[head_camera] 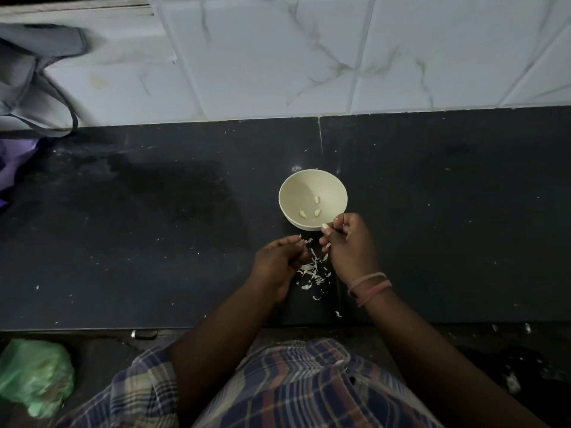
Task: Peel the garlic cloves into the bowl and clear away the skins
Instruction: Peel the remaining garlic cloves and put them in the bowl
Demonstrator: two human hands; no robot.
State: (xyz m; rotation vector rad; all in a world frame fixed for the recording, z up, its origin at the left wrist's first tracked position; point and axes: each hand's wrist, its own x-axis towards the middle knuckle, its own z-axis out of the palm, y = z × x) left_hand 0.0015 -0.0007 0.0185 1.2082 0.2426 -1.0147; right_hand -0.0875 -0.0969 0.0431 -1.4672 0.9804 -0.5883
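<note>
Head view: bowl [312,199] set just ahead, three peeled cloves [310,209] inside. My right hand [347,242] curled at rim, contents unclear. My left hand [279,262] pinches skin [306,241] above skins pile [313,273], keeping waste together.

Matt cream plastic-looking bowl [312,199]; papery white garlic skins [313,271]; dark speckled stone countertop [154,227], faintly glossy; glossy marbled wall tiles [309,57]; thin green plastic bag [35,376].
</note>
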